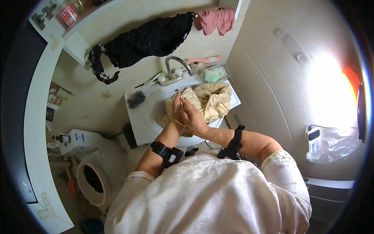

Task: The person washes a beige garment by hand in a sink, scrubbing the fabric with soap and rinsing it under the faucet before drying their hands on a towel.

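Observation:
Beige satiny cloth [214,102] lies bunched in the white washbasin [145,124], part of it draped over the right side. My left hand [177,110] and my right hand [193,117] are close together over the basin, with a fold of this cloth pressed between them. Their fingers point toward the faucet, and the palms hide part of the cloth. Just beyond them stands the chrome faucet [178,58], its curved spout reaching to the right. A yellow band circles my left wrist.
A dark scrubber [136,99] sits on the basin's left ledge. At the back right corner are a soap dish [218,74] and a pink-handled brush [203,59]. Black clothing [150,37] and a pink cloth [215,20] hang above. A bin [92,183] stands lower left.

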`<state>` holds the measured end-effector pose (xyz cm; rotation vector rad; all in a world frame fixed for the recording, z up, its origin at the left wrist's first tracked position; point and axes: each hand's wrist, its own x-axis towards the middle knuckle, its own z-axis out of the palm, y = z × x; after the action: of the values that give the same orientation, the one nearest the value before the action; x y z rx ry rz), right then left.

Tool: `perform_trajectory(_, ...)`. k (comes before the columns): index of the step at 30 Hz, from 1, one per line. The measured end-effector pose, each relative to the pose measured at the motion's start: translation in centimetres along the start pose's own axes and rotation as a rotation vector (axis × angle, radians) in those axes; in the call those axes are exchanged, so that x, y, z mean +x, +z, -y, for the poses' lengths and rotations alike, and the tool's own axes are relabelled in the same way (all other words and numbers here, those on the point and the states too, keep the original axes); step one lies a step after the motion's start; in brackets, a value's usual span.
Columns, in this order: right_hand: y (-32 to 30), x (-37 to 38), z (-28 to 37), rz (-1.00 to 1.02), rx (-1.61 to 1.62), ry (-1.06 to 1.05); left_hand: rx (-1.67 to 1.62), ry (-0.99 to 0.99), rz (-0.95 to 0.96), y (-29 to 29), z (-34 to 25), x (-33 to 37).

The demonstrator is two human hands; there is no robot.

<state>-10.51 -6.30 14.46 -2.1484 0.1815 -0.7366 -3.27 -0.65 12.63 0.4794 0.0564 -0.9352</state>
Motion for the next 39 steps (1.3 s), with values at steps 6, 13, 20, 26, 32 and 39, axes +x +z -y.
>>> perform_trajectory(6,-5.0,5.4,-5.6,-0.051,0.613,0.622,0.248,0.119,-0.077,-4.0,-1.5,1.5)
perform_trajectory(13,-3.8,4.6,-7.8,-0.104,0.577,0.707,0.173,0.196,-0.176,-0.7,-1.0,0.8)
perform_trajectory(20,-1.6,2.8,-2.6,0.141,-0.320,0.013,0.097,-0.058,-0.242,3.6,2.6,-0.3)
perform_trajectory(26,-2.3,3.0,3.1,0.379,-0.108,0.052,0.298,0.362,0.034,-12.9,3.1,5.1)
perform_trajectory(32,-3.4,6.2,-3.4,0.023,-0.287,0.361,0.208,-0.005,-0.190,1.2,4.3,2.6)
perform_trajectory(39,-1.1,2.7,-0.6,0.163,-0.320,0.102,-0.152,-0.024,0.073,-4.3,3.5,4.1)
